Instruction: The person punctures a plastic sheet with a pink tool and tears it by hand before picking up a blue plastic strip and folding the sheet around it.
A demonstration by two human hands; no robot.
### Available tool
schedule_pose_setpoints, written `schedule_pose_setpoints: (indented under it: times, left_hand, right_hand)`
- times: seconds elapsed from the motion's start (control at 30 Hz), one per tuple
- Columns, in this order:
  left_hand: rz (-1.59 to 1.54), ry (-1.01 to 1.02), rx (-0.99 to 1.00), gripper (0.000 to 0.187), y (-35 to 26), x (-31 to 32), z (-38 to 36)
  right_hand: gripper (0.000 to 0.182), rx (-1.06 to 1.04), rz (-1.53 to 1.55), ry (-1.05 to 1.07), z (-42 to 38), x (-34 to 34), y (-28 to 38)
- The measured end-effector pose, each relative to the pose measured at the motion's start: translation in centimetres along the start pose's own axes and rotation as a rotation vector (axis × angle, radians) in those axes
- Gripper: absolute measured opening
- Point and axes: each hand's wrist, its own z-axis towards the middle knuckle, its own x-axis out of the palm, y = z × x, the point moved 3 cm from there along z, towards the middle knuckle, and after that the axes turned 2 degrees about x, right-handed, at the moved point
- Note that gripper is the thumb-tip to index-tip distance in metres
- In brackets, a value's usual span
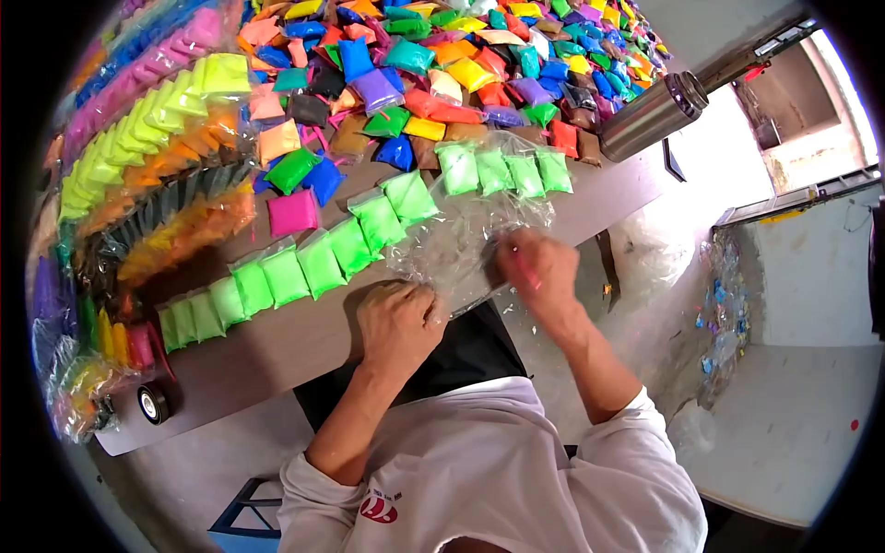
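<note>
My left hand [401, 318] rests at the table's near edge with its fingers curled in against the clear plastic wrap [452, 244]; what they pinch, if anything, is hidden. My right hand [539, 272] is closed at the right end of that plastic. A thin pink item [525, 269] shows in its fingers, too blurred to name exactly. Beyond the hands runs a slanting row of light green packets [323, 263] joined side by side. Several more green packets [493, 170] lie just behind the plastic.
A big heap of small coloured packets [424, 60] covers the table's far side. Stacked strips of yellow packets [152, 124] stand at the left. A steel flask [650, 115] lies tilted at the right, and a roll of black tape [153, 404] sits at the near left corner.
</note>
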Motion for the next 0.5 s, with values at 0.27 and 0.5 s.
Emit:
schedule_pose_setpoints:
  times: [0.27,0.5]
  left_hand:
    - [0.018,0.013,-0.024,0.024,0.2,0.0,-0.4]
    - [-0.072,-0.022,-0.040,0.031,0.0,-0.1,-0.2]
  right_hand:
    - [0.015,-0.072,0.027,-0.034,-1.6,0.3,2.0]
    - [0.015,0.098,-0.050,-0.085,-1.1,-0.7,-2.0]
